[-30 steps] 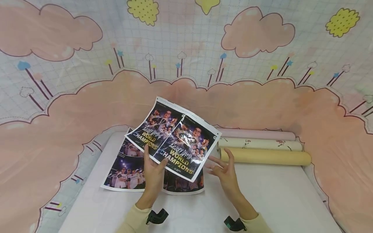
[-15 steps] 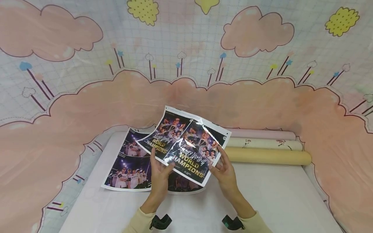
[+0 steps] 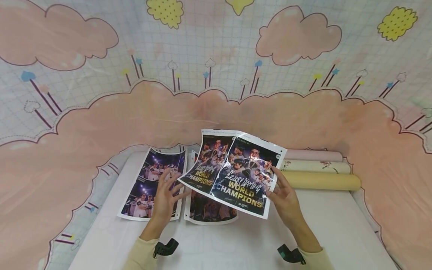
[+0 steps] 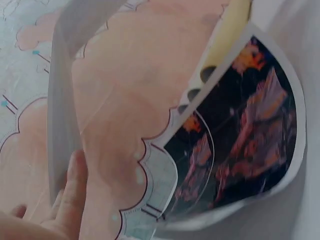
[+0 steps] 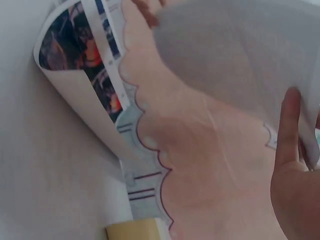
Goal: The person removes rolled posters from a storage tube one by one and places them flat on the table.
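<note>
My right hand (image 3: pixel 287 202) pinches the right edge of a glossy poster sheet (image 3: pixel 248 180) printed twice with a "World Champions" group picture. The sheet is held tilted above the table, bent along its middle. My left hand (image 3: pixel 163 206) has its fingers spread beside the sheet's lower left corner; whether a fingertip touches it, I cannot tell. In the right wrist view, the thumb (image 5: pixel 288 130) lies against the pale back of the sheet (image 5: pixel 225 55). Under it, a dark-printed sheet (image 3: pixel 210 210) with curled edges lies on the table. Left of that lies another photo sheet (image 3: pixel 138 202), partly behind my left hand.
Yellow (image 3: pixel 320 181), flower-patterned (image 3: pixel 315 167) and pink (image 3: pixel 312 155) paper rolls lie side by side at the back right of the white table (image 3: pixel 229 247). A cloud-patterned cloth (image 3: pixel 216 108) rises behind and around it.
The held sheet has moved right and slightly down. My right hand has taken hold of its right edge, while my left hand has let go of its lower edge, spread its fingers and moved left.
</note>
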Motion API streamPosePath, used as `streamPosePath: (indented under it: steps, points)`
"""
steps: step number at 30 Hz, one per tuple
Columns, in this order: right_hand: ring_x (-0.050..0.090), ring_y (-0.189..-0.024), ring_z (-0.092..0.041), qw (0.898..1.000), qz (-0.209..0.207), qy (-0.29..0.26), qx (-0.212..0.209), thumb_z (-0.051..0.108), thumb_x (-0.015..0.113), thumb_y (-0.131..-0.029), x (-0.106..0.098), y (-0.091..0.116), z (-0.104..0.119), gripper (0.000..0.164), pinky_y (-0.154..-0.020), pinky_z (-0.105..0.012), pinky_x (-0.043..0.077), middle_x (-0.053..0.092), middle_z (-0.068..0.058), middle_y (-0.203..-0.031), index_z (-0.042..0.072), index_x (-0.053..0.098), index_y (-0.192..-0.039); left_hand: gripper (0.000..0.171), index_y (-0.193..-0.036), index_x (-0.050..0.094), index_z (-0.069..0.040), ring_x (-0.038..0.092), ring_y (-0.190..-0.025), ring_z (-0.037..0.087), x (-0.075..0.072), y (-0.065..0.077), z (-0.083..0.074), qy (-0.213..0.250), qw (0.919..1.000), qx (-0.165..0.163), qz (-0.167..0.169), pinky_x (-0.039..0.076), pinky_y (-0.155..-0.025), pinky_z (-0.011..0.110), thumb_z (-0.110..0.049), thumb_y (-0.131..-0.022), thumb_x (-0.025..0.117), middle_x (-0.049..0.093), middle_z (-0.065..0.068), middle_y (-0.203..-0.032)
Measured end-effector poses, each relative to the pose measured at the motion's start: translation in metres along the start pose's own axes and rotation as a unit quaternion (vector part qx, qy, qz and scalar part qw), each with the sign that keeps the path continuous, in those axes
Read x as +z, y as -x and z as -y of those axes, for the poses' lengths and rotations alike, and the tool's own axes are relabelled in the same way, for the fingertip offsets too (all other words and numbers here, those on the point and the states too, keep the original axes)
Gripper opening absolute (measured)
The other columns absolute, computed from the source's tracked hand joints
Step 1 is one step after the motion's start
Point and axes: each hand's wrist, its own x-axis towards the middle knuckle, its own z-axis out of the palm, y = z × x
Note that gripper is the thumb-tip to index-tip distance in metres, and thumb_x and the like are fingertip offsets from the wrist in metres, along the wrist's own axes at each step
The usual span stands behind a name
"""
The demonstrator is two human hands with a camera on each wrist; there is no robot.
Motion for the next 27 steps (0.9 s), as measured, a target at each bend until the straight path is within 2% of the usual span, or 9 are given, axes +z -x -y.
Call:
streamPosePath:
  steps: [4,7,11,17,19,22,23,25,27]
  points:
    - [0.058,-0.124,-0.011,0.998,0.046,-0.033,0.0,-0.013,0.043,-0.096,-0.018,0.005,0.006,0.074,-0.092,-0.028,0.055,0.037,0.005,-0.154,0.013,0.014,-0.158,0.043,-0.149,0.025,-0.02,0.051,-0.132,0.031,-0.008,-0.006,0.001,-0.075,0.9951,-0.03,0.056,0.05,-0.097,0.051,-0.028,-0.108,0.031,0.033,0.019,-0.155]
    - [0.058,-0.124,-0.013,0.995,0.079,-0.059,0.005,-0.014,0.038,-0.096,-0.03,0.009,0.008,0.073,-0.092,-0.029,0.056,0.038,0.005,-0.153,0.013,0.013,-0.158,0.049,-0.151,0.025,-0.022,0.035,-0.143,0.04,-0.011,-0.01,0.006,-0.121,0.9855,-0.054,0.107,0.032,-0.109,0.065,-0.024,-0.105,0.042,0.036,0.016,-0.156]
    - [0.06,-0.123,-0.014,0.99,0.106,-0.093,0.018,-0.016,0.034,-0.095,-0.041,0.014,0.008,0.073,-0.091,-0.031,0.056,0.04,0.004,-0.152,0.014,0.015,-0.158,0.062,-0.153,0.023,-0.024,0.029,-0.145,0.041,-0.012,-0.016,0.015,-0.143,0.974,-0.081,0.156,0.019,-0.115,0.069,-0.019,-0.1,0.054,0.038,0.012,-0.157]
    - [0.057,-0.126,-0.013,0.987,0.128,-0.098,0.027,-0.018,0.033,-0.094,-0.05,0.016,0.003,0.075,-0.095,-0.031,0.055,0.037,0.004,-0.154,0.013,0.014,-0.158,0.073,-0.154,0.028,-0.025,0.021,-0.149,0.039,-0.01,-0.019,0.021,-0.139,0.9705,-0.092,0.175,0.022,-0.12,0.055,-0.003,-0.091,0.058,0.019,0.015,-0.163]
    - [0.055,-0.127,-0.012,0.987,0.135,-0.088,0.027,-0.019,0.034,-0.093,-0.053,0.016,0.002,0.076,-0.096,-0.03,0.054,0.036,0.005,-0.155,0.013,0.012,-0.159,0.078,-0.155,0.027,-0.025,0.018,-0.148,0.039,-0.009,-0.018,0.021,-0.132,0.9684,-0.091,0.191,0.029,-0.118,0.046,0.0,-0.089,0.059,0.011,0.017,-0.163]
    - [0.056,-0.126,-0.01,0.989,0.132,-0.058,0.032,-0.018,0.038,-0.093,-0.058,0.018,0.0,0.078,-0.094,-0.028,0.054,0.035,0.009,-0.155,0.014,0.011,-0.159,0.086,-0.158,0.018,-0.023,0.033,-0.138,0.036,-0.008,-0.018,0.021,-0.114,0.9622,-0.081,0.234,0.044,-0.104,0.028,0.004,-0.087,0.059,0.008,0.021,-0.163]
    - [0.056,-0.125,-0.009,0.99,0.129,-0.045,0.035,-0.018,0.039,-0.092,-0.059,0.018,0.0,0.08,-0.094,-0.028,0.054,0.034,0.01,-0.155,0.015,0.009,-0.159,0.088,-0.158,0.016,-0.023,0.036,-0.135,0.029,-0.007,-0.018,0.021,-0.111,0.9607,-0.077,0.243,0.045,-0.099,0.023,0.004,-0.087,0.059,0.005,0.022,-0.163]
    - [0.057,-0.123,-0.008,0.992,0.118,-0.014,0.044,-0.017,0.044,-0.091,-0.062,0.019,0.001,0.083,-0.092,-0.028,0.055,0.033,0.013,-0.154,0.016,0.008,-0.159,0.09,-0.159,0.014,-0.021,0.044,-0.128,0.02,-0.007,-0.017,0.02,-0.106,0.9584,-0.067,0.256,0.049,-0.092,0.019,0.005,-0.086,0.061,0.003,0.024,-0.163]
    - [0.059,-0.121,-0.008,0.993,0.107,0.019,0.055,-0.015,0.048,-0.091,-0.066,0.021,0.001,0.086,-0.091,-0.028,0.056,0.033,0.015,-0.152,0.018,0.007,-0.159,0.091,-0.159,0.013,-0.019,0.053,-0.123,0.02,-0.005,-0.017,0.02,-0.109,0.9563,-0.061,0.264,0.052,-0.091,0.023,0.004,-0.086,0.062,0.006,0.027,-0.162]
